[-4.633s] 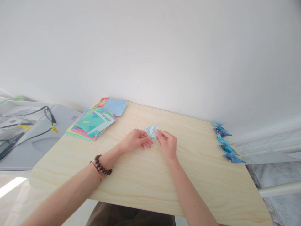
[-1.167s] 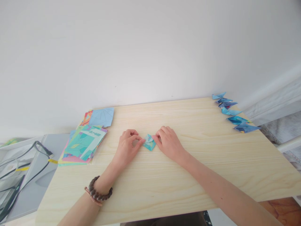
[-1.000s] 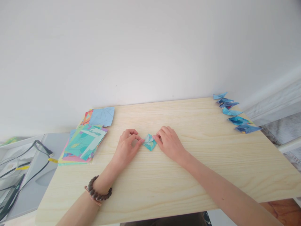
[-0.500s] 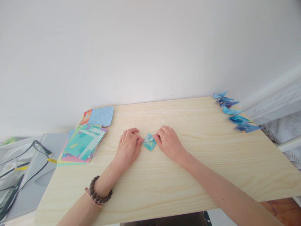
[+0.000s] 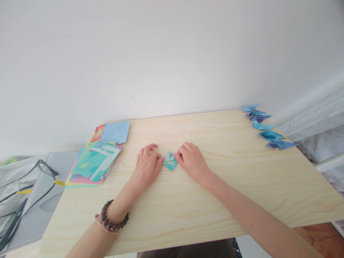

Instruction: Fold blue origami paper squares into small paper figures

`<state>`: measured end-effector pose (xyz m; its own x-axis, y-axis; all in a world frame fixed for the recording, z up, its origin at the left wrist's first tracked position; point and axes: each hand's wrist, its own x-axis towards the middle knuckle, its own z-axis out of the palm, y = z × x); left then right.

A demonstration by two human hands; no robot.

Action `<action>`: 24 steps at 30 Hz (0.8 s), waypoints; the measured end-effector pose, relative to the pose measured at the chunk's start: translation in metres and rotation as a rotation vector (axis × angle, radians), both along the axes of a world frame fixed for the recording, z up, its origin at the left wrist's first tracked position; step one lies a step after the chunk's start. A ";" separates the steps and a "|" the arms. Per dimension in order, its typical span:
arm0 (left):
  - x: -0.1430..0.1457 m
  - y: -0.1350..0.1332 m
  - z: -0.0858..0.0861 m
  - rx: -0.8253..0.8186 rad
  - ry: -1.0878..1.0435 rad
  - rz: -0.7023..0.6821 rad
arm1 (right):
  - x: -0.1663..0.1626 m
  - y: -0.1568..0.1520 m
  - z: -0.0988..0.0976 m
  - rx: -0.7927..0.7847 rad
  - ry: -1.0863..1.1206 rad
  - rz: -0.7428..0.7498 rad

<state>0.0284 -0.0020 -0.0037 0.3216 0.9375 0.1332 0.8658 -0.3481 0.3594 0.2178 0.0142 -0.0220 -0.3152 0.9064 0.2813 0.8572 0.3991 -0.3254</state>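
Note:
A small folded piece of teal origami paper (image 5: pixel 170 163) lies on the light wooden table (image 5: pixel 172 204) between my hands, its lower part a downward point. My left hand (image 5: pixel 147 165) has thumb and forefinger closed at the paper's left corner. On the opposite corner, my right hand (image 5: pixel 191 159) pinches the paper between thumb and curled fingers. Both hands rest on the tabletop, and the fingertips hide the paper's side corners. A dark beaded bracelet (image 5: pixel 114 225) circles my left wrist.
Patterned paper sheets (image 5: pixel 96 161) are stacked at the left, with a blue sheet (image 5: pixel 115 132) behind them. Several folded blue paper figures (image 5: pixel 281 144) line the right edge. Black cables (image 5: pixel 40 165) run over a grey surface at far left. A white wall (image 5: pixel 172 57) borders the back.
The view has shifted very slightly. My left fingertips have drawn a little back along the paper's left corner; my right hand keeps its pinch.

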 end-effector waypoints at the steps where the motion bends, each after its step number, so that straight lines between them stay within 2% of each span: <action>1: 0.000 0.000 0.000 0.008 -0.002 0.003 | 0.000 0.000 0.000 -0.001 0.000 -0.003; 4: 0.000 0.000 0.001 0.041 -0.020 -0.009 | -0.001 0.001 0.000 -0.011 -0.001 -0.003; 10: -0.003 0.002 0.003 0.073 -0.004 -0.167 | 0.000 -0.001 0.003 -0.014 0.009 -0.016; 19: -0.017 -0.002 -0.002 0.113 0.042 -0.136 | 0.000 -0.003 0.004 -0.045 0.024 -0.067; 24: -0.016 0.001 0.003 0.076 0.053 -0.237 | 0.000 -0.002 0.005 -0.049 0.025 -0.061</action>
